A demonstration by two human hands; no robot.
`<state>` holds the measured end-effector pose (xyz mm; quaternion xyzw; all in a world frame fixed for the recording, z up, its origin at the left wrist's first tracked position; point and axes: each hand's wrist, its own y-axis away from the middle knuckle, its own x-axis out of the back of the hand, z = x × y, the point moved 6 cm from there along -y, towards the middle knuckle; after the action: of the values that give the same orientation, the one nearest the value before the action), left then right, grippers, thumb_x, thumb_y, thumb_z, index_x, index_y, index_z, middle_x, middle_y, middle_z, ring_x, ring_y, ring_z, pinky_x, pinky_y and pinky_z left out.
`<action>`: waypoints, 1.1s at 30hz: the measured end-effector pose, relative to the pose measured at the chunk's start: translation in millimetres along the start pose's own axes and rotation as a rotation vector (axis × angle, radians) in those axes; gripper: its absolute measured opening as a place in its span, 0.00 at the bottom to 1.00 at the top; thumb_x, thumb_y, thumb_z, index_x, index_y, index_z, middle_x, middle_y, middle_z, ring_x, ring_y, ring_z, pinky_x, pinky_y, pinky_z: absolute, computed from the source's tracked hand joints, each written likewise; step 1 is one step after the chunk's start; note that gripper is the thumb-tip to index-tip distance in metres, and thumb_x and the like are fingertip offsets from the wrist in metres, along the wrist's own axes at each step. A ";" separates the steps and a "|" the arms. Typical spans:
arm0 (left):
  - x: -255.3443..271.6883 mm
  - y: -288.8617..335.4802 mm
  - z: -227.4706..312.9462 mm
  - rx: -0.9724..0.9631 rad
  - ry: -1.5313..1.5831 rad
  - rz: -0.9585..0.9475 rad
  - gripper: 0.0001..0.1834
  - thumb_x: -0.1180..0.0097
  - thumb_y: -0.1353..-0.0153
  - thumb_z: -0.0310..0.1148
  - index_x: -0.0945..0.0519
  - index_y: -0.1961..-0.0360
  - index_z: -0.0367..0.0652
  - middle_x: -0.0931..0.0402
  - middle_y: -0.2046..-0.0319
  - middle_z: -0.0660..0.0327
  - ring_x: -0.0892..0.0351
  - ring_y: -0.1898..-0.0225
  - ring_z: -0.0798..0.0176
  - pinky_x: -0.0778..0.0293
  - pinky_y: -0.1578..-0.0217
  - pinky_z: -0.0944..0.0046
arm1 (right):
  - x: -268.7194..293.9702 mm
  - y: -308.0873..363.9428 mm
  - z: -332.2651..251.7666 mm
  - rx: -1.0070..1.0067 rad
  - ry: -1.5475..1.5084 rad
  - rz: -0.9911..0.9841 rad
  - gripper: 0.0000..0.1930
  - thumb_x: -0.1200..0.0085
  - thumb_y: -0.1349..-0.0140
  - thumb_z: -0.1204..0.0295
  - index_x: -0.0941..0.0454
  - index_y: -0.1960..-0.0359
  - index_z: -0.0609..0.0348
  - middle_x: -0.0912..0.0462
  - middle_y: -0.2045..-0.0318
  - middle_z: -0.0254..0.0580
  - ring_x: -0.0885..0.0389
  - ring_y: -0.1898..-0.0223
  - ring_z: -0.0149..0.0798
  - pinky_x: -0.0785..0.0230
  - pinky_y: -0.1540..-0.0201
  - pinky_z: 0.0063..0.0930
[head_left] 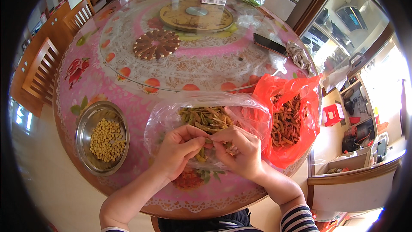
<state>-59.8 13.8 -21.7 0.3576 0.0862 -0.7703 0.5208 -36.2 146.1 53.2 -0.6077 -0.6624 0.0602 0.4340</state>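
Two hands, the left hand (179, 151) and the right hand (241, 151), meet and pinch one small pod (208, 141) between their fingertips. It is over one clear bag (162, 116) with many pods, too many to count. One red bag (312, 99) of brown shells (286, 122) sits on the right. One metal bowl (80, 139) of many yellow beans (105, 139) sits on the left. Farther back lie one brown mat (156, 44) and one black phone (269, 44).

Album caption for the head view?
Left hand and right hand pinch a pod over a clear bag, yellow beans at left, red bag at right.
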 end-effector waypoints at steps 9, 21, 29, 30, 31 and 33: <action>-0.5 -0.8 -3.1 0.022 0.005 0.010 0.05 0.44 0.40 0.23 0.22 0.62 0.37 0.26 0.75 0.67 0.42 0.81 0.81 0.50 0.82 0.78 | 1.2 -1.9 4.9 -0.144 -0.063 -0.053 0.11 0.39 0.52 0.83 0.23 0.66 0.62 0.21 0.70 0.43 0.19 0.71 0.40 0.26 0.68 0.28; -3.8 2.8 -2.2 0.049 -0.077 -0.011 0.12 0.56 0.45 0.15 0.25 0.60 0.33 0.28 0.73 0.65 0.41 0.81 0.79 0.48 0.81 0.77 | -1.5 2.2 -1.2 -0.057 -0.004 -0.005 0.10 0.38 0.57 0.85 0.21 0.72 0.61 0.20 0.73 0.41 0.19 0.72 0.35 0.27 0.69 0.25; -1.6 1.0 -0.4 0.036 -0.062 -0.030 0.10 0.50 0.42 0.18 0.25 0.59 0.33 0.22 0.68 0.57 0.26 0.73 0.74 0.44 0.79 0.77 | 10.8 -1.9 6.0 -0.201 -0.065 0.059 0.09 0.41 0.57 0.88 0.23 0.74 0.63 0.20 0.75 0.39 0.20 0.72 0.33 0.27 0.66 0.25; -1.9 0.7 -0.2 0.034 -0.057 -0.040 0.09 0.49 0.41 0.19 0.25 0.58 0.34 0.22 0.68 0.58 0.26 0.73 0.74 0.43 0.79 0.77 | 11.6 -1.8 7.4 -0.213 -0.075 0.062 0.09 0.42 0.57 0.88 0.23 0.74 0.63 0.20 0.75 0.38 0.20 0.72 0.32 0.28 0.64 0.24; -2.3 0.6 -0.2 0.032 -0.051 -0.049 0.09 0.48 0.41 0.20 0.25 0.58 0.34 0.22 0.69 0.58 0.25 0.72 0.74 0.43 0.79 0.77 | 12.0 -1.8 9.2 -0.226 -0.085 0.064 0.09 0.42 0.56 0.89 0.23 0.74 0.64 0.20 0.75 0.38 0.21 0.71 0.32 0.28 0.62 0.24; -2.8 1.0 -0.9 0.037 -0.054 -0.056 0.08 0.47 0.41 0.21 0.25 0.59 0.35 0.22 0.69 0.58 0.24 0.71 0.72 0.41 0.78 0.77 | 12.2 -1.6 12.2 -0.224 -0.107 0.076 0.08 0.42 0.56 0.88 0.23 0.73 0.63 0.21 0.74 0.38 0.21 0.72 0.31 0.28 0.65 0.23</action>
<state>-58.0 15.9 -20.4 0.3440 0.0679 -0.7954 0.4944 -43.8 161.6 52.8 -0.6731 -0.6636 0.0346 0.3247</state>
